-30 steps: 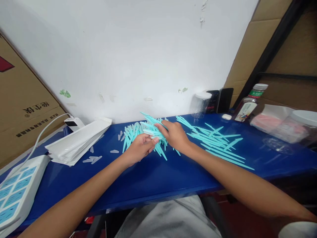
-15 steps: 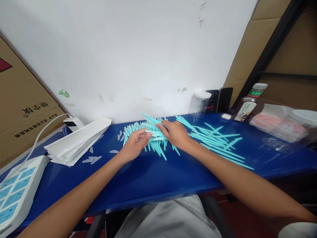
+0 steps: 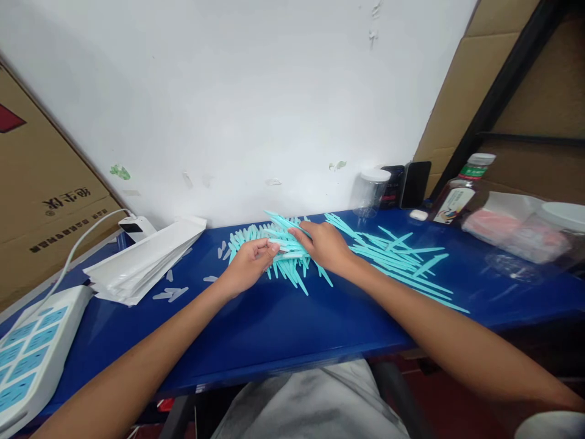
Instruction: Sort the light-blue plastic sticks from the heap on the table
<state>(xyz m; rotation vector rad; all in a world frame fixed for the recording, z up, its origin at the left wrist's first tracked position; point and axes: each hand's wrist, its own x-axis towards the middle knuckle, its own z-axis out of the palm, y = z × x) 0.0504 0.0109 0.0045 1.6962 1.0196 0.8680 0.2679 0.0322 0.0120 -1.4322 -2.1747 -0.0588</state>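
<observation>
From where I stand, calling the seat six o'clock, the right hand (image 3: 326,247) is closed around a turquoise bundle of sticks (image 3: 280,221), held above a thick pile (image 3: 292,277) on the blue table (image 3: 283,329). The bundle's long axis slants from ten o'clock to four, its tapered tips at ten. The left hand (image 3: 249,262), at eight o'clock of it, brings thumb and finger together at its lower sticks; I can't tell whether one is pinched.

A second ago that hand was lower and farther over toward the right one; now it sits back toward nine.

The wall (image 3: 274,91) rises close at twelve. White packets (image 3: 146,262) lie toward nine, loose sticks (image 3: 395,259) toward three. Bare tabletop stretches from the pile to the near edge at six.
</observation>
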